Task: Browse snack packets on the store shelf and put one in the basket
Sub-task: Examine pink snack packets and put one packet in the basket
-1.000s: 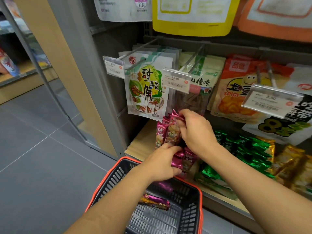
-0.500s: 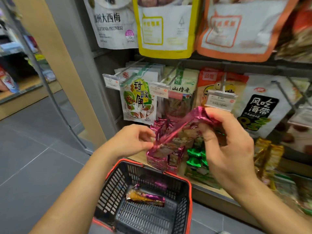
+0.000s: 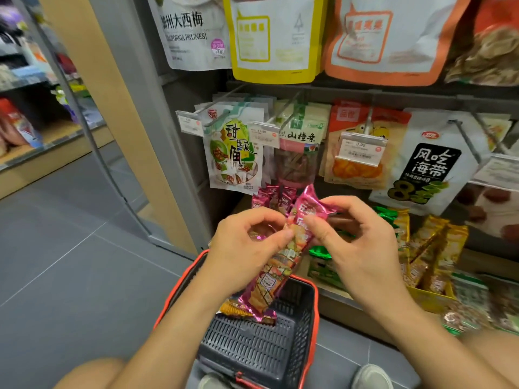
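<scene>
A long pink snack packet (image 3: 276, 272) hangs upright above the basket (image 3: 304, 327), held by both hands. My left hand (image 3: 247, 248) pinches its left side near the middle. My right hand (image 3: 356, 242) pinches its upper part from the right. The basket is dark grey with a red rim and stands on the floor below the shelf. Another snack packet (image 3: 241, 311), orange and pink, lies inside it, partly hidden behind the held one. More pink packets (image 3: 271, 196) stand on the bottom shelf behind my hands.
Snack bags hang on hooks above: a white and green bag (image 3: 234, 153), a red and orange bag (image 3: 356, 153), a seaweed bag (image 3: 429, 164). Green packets (image 3: 323, 265) and gold packets (image 3: 432, 248) fill the bottom shelf. Grey floor (image 3: 70, 262) lies left. My shoes show at the bottom.
My right hand pulled one pink packet off the shelf stack and brought it toward me. My left hand then took hold of it too, and it now hangs over the basket.
</scene>
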Demonstrator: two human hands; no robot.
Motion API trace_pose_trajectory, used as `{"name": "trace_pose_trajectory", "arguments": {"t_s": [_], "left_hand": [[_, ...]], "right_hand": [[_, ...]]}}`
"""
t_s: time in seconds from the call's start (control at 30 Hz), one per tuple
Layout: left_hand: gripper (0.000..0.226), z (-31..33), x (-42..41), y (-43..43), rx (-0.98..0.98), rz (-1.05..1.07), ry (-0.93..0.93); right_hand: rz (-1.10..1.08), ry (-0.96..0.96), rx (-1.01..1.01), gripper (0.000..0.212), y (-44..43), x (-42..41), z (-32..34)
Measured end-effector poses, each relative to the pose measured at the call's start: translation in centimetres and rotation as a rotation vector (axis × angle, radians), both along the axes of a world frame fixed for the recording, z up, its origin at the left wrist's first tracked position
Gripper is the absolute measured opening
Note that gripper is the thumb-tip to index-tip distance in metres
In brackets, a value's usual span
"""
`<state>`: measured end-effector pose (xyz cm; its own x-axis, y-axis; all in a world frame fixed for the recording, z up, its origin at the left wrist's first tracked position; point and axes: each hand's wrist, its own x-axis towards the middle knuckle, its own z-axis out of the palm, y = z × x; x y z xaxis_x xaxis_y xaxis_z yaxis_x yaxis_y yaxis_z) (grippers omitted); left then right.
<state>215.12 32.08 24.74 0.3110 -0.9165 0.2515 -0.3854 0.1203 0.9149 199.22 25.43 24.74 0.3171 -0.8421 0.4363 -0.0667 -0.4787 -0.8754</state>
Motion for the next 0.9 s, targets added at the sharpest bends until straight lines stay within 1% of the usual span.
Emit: {"name": "trace_pose_trajectory", "arguments": {"t_s": [0.1, 0.17, 0.23, 0.33, 0.43, 0.5, 0.57, 0.63, 0.7, 0.8, 0.9], "left_hand": [[0.010, 0.1, -0.3, 0.0, -0.049, 0.032, 0.064], [0.021, 0.2, -0.3, 0.0, -0.083, 0.049, 0.145], [0.026, 0.4, -0.2, 0.1, -0.112, 0.051, 0.197], [0.020, 0.5, -0.2, 0.1, -0.160, 0.079, 0.273], [0.017, 0.6, -0.5, 0.1, -0.214, 0.076, 0.465], [0.015, 0.7, -0.5, 0.0, -0.223, 0.037, 0.576], [0.019, 1.0, 0.0, 0.1, -0.207, -0.036, 0.623], [0.024, 1.4, 0.8, 0.4, -0.179, -0.133, 0.625], [0.026, 1.7, 1.6, 0.7, -0.140, -0.195, 0.545], [0.021, 2.1, 2.6, 1.2, -0.094, -0.185, 0.460], [0.014, 2.4, 3.4, 1.6, -0.065, -0.140, 0.411]], "right_hand": [[0.112, 0.016, 0.045, 0.030, 0.2, 0.3, -0.3], [0.172, 0.014, 0.062, 0.031, 0.3, 0.5, -0.5], [0.212, 0.003, 0.083, 0.031, 0.1, 0.6, -0.8], [0.299, 0.010, 0.104, 0.037, -0.2, 0.7, -1.1], [0.470, 0.073, 0.182, 0.048, 0.0, 1.1, -1.9], [0.501, 0.149, 0.167, 0.041, 0.1, 1.5, -2.4], [0.509, 0.162, 0.160, 0.029, 0.3, 1.6, -2.4], [0.532, 0.138, 0.167, 0.027, 0.3, 1.6, -2.3], [0.523, 0.151, 0.177, 0.028, 0.3, 1.4, -2.3], [0.528, 0.208, 0.194, 0.022, 0.2, 1.2, -2.5], [0.532, 0.252, 0.152, 0.019, 0.4, 1.2, -2.7]]}}
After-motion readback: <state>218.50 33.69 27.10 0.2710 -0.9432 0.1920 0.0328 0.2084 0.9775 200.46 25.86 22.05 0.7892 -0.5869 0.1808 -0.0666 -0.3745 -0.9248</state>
